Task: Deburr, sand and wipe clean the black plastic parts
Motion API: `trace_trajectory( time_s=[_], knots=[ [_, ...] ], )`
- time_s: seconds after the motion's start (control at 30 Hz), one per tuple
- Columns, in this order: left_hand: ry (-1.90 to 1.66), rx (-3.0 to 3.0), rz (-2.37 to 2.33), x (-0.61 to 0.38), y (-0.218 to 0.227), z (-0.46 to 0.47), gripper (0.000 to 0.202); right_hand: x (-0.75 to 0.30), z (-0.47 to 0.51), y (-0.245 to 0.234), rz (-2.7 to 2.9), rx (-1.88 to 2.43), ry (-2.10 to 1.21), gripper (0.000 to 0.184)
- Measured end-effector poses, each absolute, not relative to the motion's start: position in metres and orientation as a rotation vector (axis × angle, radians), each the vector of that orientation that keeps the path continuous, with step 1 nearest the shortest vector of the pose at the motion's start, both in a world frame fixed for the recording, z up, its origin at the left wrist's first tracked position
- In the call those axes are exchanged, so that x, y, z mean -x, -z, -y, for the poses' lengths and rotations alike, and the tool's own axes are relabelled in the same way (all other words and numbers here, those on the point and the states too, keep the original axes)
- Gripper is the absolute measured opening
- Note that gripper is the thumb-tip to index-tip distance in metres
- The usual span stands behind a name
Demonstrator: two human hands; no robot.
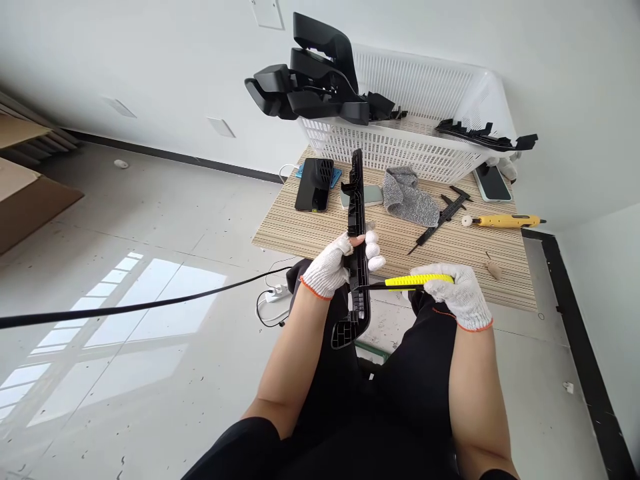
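Note:
My left hand, in a white knit glove with a bare thumb tip, is closed around the middle of a long black plastic trim part. The part stands lengthwise over my lap, its ribbed side showing and its wider curved end nearest me. My gloved right hand grips a utility knife by its yellow ribbed handle. The knife's dark, thin front points left and reaches the lower section of the trim part; whether the tip touches it I cannot tell.
A white plastic basket with black plastic parts stands at the table's back. On the striped table lie a black phone, grey cloth, calipers, a yellow rotary tool and another phone. A black cable crosses left.

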State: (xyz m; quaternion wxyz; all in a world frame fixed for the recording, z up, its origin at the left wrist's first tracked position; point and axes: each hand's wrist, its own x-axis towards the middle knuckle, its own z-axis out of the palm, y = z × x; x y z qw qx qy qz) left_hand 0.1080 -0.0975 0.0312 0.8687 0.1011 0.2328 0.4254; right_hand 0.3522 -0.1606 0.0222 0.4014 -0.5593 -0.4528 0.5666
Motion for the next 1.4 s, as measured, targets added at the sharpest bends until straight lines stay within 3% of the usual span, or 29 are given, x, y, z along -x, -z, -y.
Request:
trace_trajectory(
  time_s=[0.5,1.27,1.4],
  knots=[
    [-0.926,-0.222,-0.317,-0.111,-0.024,0.1,0.015,-0.344,0.16,-0.021,1.079,1.475,-1.242,0.029],
    [-0.892,-0.18,-0.42,-0.11,-0.027,0.098,0.005,-0.343,0.159,-0.02,1.001,1.491,-1.221,0.036],
    [-0.885,-0.207,-0.372,-0.112,-0.031,0.092,0.018,-0.346,0.158,-0.023,1.067,1.467,-1.311,0.031]
  ],
)
